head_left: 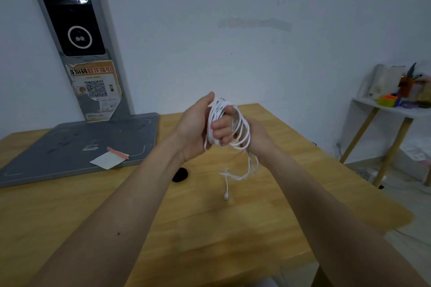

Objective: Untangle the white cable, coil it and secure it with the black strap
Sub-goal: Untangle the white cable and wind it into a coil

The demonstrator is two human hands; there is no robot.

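Above the bench point(256, 205) our left hand point(198, 128) grips the coiled white cable point(235, 128), our right hand point(256, 137) grasping its far side, while the black strap point(180, 175) lies on the bench below them.

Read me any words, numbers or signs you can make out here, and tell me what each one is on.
"取件指引": orange heading on the torn poster stuck to the grey stand.
The heading's first characters: unclear.
QR code on the poster: a pattern, no words.
Small print beneath it: too blurred to read.
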